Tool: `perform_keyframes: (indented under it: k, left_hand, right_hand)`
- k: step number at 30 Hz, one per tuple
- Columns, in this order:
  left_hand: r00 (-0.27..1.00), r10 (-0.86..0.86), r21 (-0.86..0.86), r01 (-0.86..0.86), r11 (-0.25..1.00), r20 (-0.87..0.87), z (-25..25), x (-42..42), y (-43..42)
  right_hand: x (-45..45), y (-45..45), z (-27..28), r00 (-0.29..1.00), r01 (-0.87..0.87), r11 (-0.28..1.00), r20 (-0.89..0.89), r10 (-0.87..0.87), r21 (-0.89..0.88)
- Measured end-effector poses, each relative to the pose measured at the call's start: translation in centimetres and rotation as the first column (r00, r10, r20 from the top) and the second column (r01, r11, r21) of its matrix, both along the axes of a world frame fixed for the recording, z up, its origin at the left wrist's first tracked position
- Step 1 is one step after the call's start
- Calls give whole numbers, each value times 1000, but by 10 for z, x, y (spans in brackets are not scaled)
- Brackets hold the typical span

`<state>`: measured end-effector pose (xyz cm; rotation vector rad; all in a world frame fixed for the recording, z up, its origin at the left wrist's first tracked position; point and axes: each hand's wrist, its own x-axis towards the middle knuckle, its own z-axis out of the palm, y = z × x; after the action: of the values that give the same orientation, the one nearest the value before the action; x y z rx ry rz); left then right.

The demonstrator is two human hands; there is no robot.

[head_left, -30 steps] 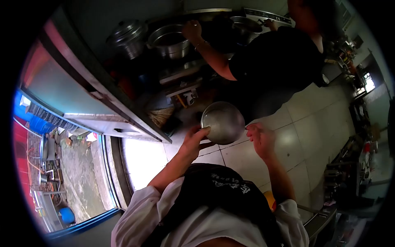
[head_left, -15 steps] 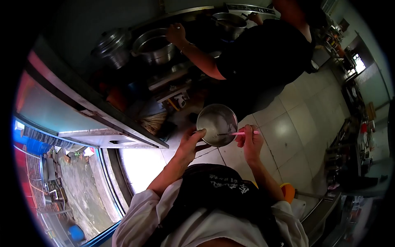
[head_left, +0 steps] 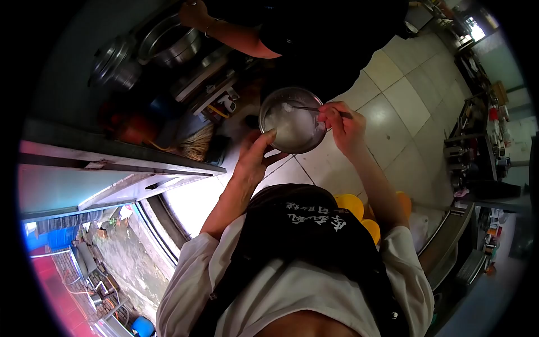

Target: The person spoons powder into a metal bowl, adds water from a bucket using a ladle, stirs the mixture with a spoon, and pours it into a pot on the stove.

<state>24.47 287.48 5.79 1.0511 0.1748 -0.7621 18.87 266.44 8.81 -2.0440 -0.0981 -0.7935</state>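
A round metal bowl [head_left: 295, 132] with whitish contents is held up in front of my chest. My left hand [head_left: 256, 150] grips its near left rim, thumb on the edge and fingers beneath. In my right hand [head_left: 342, 126] is a thin utensil [head_left: 306, 108], pinched between the fingers at the bowl's right side. The utensil's far end reaches into the bowl, beside a small white lump [head_left: 288, 106]. Whether that end touches the lump I cannot tell.
Another person in black [head_left: 331, 39] stands just ahead, an arm [head_left: 238, 36] stretched toward a metal pot [head_left: 171, 45]. A lidded pot [head_left: 117, 64] and a straw broom [head_left: 196, 143] are at the left. Yellow containers [head_left: 351, 205] stand low behind my right arm.
The bowl and both my hands are higher in view. My right hand now holds the utensil's tip further inside the bowl, near the far side. The surroundings have shifted and turned with my head.
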Motion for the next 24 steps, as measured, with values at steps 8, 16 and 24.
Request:
perform_keyframes:
  k: [8, 16, 24]
  left_hand:
    - [995, -28, 22, 26, 999, 91, -2, -2, -13]
    - [987, -140, 20, 139, 990, 79, 0, -2, -25]
    - [975, -211, 0, 211, 977, 69, 6, -11, -26]
  right_hand:
    - [-51, -9, -2, 970, 182, 981, -152, -189, -59]
    - [-64, 23, -3, 955, 231, 897, -264, -135, 376]
    - [-57, 1, 3, 945, 327, 936, -29, -326, 128]
